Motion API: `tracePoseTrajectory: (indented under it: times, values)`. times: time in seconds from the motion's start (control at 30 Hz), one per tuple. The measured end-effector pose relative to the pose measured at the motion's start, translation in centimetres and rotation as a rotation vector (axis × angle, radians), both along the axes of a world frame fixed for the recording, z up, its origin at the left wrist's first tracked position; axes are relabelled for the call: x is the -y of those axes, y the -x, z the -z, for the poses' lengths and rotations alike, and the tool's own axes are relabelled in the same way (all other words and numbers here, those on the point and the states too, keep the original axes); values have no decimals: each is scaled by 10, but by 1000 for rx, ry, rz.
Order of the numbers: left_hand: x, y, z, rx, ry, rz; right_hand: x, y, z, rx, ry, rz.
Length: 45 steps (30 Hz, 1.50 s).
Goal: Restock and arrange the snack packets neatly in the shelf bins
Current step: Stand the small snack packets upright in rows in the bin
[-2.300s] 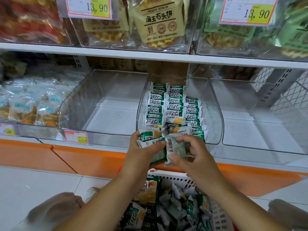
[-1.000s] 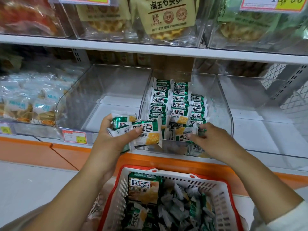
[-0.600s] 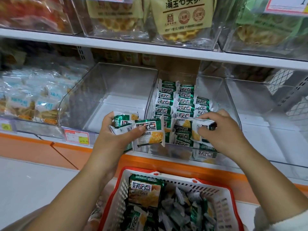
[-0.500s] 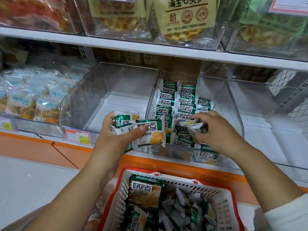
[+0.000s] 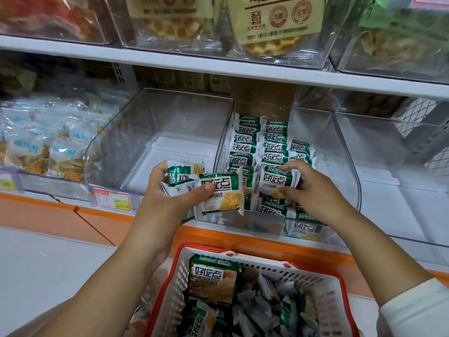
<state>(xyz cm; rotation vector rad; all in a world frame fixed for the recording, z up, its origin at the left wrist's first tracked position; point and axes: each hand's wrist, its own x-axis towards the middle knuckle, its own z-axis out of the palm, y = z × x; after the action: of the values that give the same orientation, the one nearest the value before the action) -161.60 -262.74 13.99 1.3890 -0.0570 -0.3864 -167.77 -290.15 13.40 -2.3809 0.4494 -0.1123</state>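
Observation:
My left hand [image 5: 170, 198] grips a small bunch of green-and-white snack packets [image 5: 218, 193] in front of the shelf edge, thumb across the top one. My right hand [image 5: 313, 190] reaches into the clear middle bin [image 5: 349, 171] and pinches one green packet [image 5: 277, 182] at the front of the rows. Inside that bin, several green packets [image 5: 252, 144] lie in neat overlapping rows. Below, a white basket with a red rim [image 5: 323, 280] holds a pile of the same packets [image 5: 213, 280].
A clear bin [image 5: 170, 132] to the left stands bare, with a price tag [image 5: 111, 199] on its front. Another clear bin [image 5: 393, 171] sits to the right. Blue-labelled cookie packs [image 5: 36, 147] fill the far-left bin. Bags of waffles [image 5: 274, 23] hang above the white shelf.
My right hand has turned its packet face-up and lowered it onto the front of the rows in the bin. My left hand has kept its bunch almost still.

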Motion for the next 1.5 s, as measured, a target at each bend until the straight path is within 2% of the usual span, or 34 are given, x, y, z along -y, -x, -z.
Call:
tracePoseTrajectory:
  times: [0.3, 0.63, 0.83, 0.93, 1.0, 1.07, 1.23, 1.3, 1.4, 1.5]
  values:
    - [2, 1, -1, 12, -11, -10, -2, -8, 11, 3, 41, -2]
    - [18, 10, -7, 18, -30, 25, 5, -4, 14, 18, -7, 13]
    - [23, 12, -7, 14, -34, 40, -2, -2, 16, 13, 48, -25]
    - [27, 13, -8, 20, -41, 50, -7, 5, 9, 58, 207, 9]
    - [29, 14, -9, 21, -36, 66, -22, 13, -10, 151, 120, 30]
    - [32, 15, -10, 22, -30, 80, -40, 25, -32, 185, -105, -35]
    - [43, 23, -14, 45, -23, 123, -61, 46, -41, 93, -514, -140]
    - [43, 24, -12, 37, -27, 117, -54, 45, -44, 129, -506, -95]
    - [37, 19, -11, 26, -41, 60, -24, 39, -47, 188, -437, 127]
    - [30, 14, -11, 55, -50, 43, -3, 36, -38, 49, -273, 155]
